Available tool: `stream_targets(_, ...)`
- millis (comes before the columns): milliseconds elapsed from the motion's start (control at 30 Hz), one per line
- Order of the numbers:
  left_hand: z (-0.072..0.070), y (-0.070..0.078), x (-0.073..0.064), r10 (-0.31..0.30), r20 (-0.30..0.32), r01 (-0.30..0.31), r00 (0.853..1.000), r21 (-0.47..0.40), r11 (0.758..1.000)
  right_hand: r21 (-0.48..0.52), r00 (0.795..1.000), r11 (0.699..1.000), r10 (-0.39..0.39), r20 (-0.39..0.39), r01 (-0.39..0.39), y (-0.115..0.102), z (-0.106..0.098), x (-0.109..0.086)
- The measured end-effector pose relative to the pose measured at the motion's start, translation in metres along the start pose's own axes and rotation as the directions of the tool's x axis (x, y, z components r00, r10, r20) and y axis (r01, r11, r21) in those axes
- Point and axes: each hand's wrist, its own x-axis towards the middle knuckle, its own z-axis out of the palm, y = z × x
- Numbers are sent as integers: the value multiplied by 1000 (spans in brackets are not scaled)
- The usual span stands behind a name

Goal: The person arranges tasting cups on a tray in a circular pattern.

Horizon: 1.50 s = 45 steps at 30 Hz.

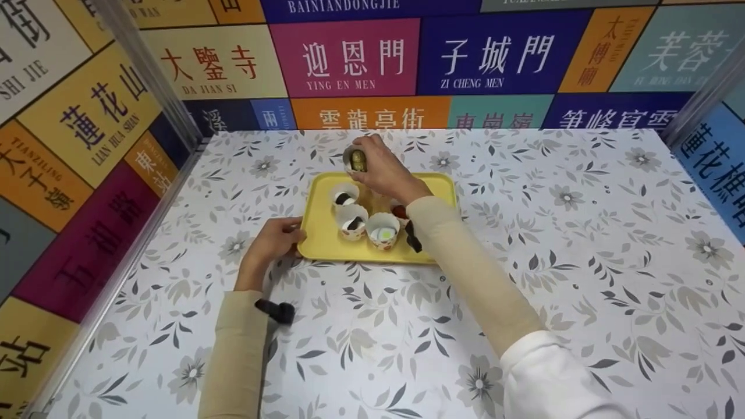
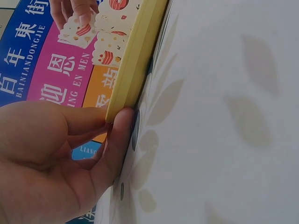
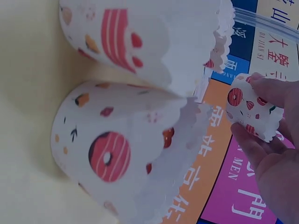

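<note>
My left hand (image 1: 273,237) pinches the left rim of a yellow tray (image 1: 317,244); in the left wrist view, thumb and fingers meet at the tray's edge (image 2: 131,74). Above the tray's far edge, my right hand (image 1: 384,169) grips a white paper baking cup (image 3: 247,102) printed with red donuts and cake slices. That cup is tipped, and a shiny olive-green piece (image 1: 358,162) shows in its mouth. Several similar cups stand on the tray: one at the back left (image 1: 344,192), a nearer cup (image 1: 352,224) and a front cup (image 1: 383,233) with a light green spot inside.
Something red (image 1: 398,211) on the tray is partly hidden by my right forearm. The table (image 1: 553,291) has a white cloth with grey leaves and flowers. Colourful sign panels (image 1: 355,58) rise behind it, with more panels (image 1: 87,128) along the left side.
</note>
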Motion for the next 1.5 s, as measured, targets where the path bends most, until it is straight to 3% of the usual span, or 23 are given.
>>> stream_targets(467, 0, 0, 1, -3, -6, 4, 1000, 21, 1000, 13, 999, 999, 50, 21, -50, 1, 7, 1)
stream_targets(900, -1, -2, 0, 4, 10, -4, 1000, 7, 1000, 21, 999, 999, 24, 49, -25, 0, 10, 1)
stream_targets(1233, -2, 3, 1, -39, 8, 39, 999, 13, 999, 26, 1000, 999, 23, 14, -23, -2, 10, 4)
stream_targets(1500, -1, 3, 0, -9, -6, 9, 1000, 35, 999, 5, 999, 999, 43, 25, -43, 1, 14, 5)
